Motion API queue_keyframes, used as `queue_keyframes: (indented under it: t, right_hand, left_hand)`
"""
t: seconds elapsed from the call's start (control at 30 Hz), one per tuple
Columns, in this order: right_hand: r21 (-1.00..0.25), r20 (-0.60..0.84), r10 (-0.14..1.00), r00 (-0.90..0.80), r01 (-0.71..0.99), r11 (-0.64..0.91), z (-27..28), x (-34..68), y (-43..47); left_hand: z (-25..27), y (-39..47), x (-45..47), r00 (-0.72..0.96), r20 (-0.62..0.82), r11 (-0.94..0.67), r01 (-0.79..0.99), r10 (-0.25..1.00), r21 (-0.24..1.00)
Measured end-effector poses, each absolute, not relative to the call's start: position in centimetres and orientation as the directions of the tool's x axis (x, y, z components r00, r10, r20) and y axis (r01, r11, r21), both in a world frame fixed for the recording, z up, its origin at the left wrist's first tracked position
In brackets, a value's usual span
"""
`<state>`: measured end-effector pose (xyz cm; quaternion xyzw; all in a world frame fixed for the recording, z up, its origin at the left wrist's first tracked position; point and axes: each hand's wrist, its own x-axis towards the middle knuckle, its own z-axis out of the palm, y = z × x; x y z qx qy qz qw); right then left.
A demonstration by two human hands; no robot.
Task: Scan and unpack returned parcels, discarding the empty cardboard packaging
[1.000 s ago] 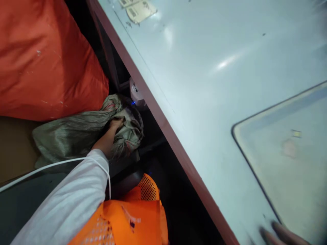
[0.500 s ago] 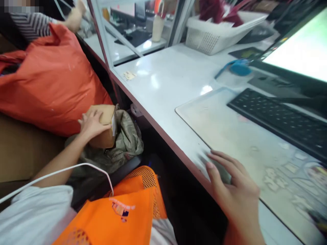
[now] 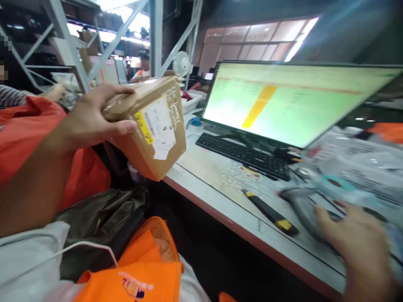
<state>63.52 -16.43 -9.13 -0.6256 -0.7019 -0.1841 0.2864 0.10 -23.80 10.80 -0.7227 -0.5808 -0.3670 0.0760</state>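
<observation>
My left hand [image 3: 94, 115] grips a brown cardboard box [image 3: 174, 144] from its left side, fingers over the top and thumb on the labelled face. The box is tilted in the air beside the desk edge. Its near face carries a white and yellow shipping label [image 3: 154, 123] and handwriting. Over at the right, my right hand [image 3: 355, 235] is blurred, its fingers apart above a grey and black device [image 3: 302, 205] that resembles a barcode scanner. Whether the fingertips touch it I cannot tell. A black and yellow utility knife [image 3: 270, 212] lies on the desk mat left of that hand.
A monitor [image 3: 299, 100] and black keyboard [image 3: 239, 155] stand on the desk. Plastic bags [image 3: 362, 163] and a teal tape roll [image 3: 336, 182] lie at the right. A red sack [image 3: 88, 176] and a dark bag [image 3: 107, 214] sit at the left. Other people are in the background.
The box has been lifted from the dark bag up to desk level by my left hand. My right hand has moved right along the desk to the grey device. The view has swung up and right.
</observation>
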Motion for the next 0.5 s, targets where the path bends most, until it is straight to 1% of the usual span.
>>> queue_keyframes:
  t: [0.03,0.07,0.1,0.13,0.17,0.23,0.27,0.33,0.4,0.43,0.5]
  right_hand:
    - [-0.108,0.578,0.812,0.082,0.994,-0.023,-9.0,63.5,-17.0]
    - [-0.117,0.493,0.844,0.212,0.977,-0.177,-9.0,63.1,-17.5]
    - [-0.122,0.386,0.871,0.303,0.953,-0.278,-8.9,62.4,-18.0]
    - [-0.126,0.289,0.89,0.353,0.936,-0.33,-8.8,61.6,-18.3]
    - [-0.13,0.211,0.898,0.385,0.922,-0.365,-8.8,60.7,-18.4]
    - [-0.119,0.12,0.894,0.431,0.9,-0.418,-8.7,59.2,-18.3]
    - [-0.113,0.094,0.893,0.441,0.895,-0.431,-8.6,58.6,-18.0]
    - [-0.104,0.078,0.884,0.462,0.885,-0.453,-8.4,57.7,-17.2]
    - [-0.1,0.076,0.867,0.493,0.868,-0.486,-8.1,57.1,-16.5]
    - [-0.093,0.073,0.855,0.513,0.857,-0.506,-7.9,56.8,-16.3]
    - [-0.082,0.064,0.838,0.541,0.84,-0.536,-7.0,56.1,-16.4]
  left_hand:
    - [11.0,-22.1,2.2,0.12,0.619,-0.386,0.867,0.776,0.316]
    - [10.8,-20.3,4.3,0.186,0.614,-0.449,0.84,0.767,0.306]
    - [10.4,-18.5,6.4,0.257,0.597,-0.5,0.818,0.76,0.285]
    - [9.7,-16.8,8.4,0.325,0.568,-0.54,0.801,0.756,0.26]
    - [8.9,-15.2,10.3,0.389,0.529,-0.57,0.788,0.755,0.234]
    - [7.2,-12.6,13.4,0.489,0.442,-0.615,0.763,0.752,0.201]
    - [6.5,-11.5,14.4,0.531,0.411,-0.641,0.742,0.741,0.196]
    - [5.4,-10.2,15.2,0.573,0.405,-0.681,0.704,0.712,0.202]
    - [4.4,-9.7,14.7,0.552,0.462,-0.691,0.691,0.694,0.212]
    - [3.7,-9.8,14.2,0.516,0.516,-0.688,0.692,0.684,0.22]
    - [1.4,-10.4,13.2,0.39,0.65,-0.676,0.687,0.652,0.265]
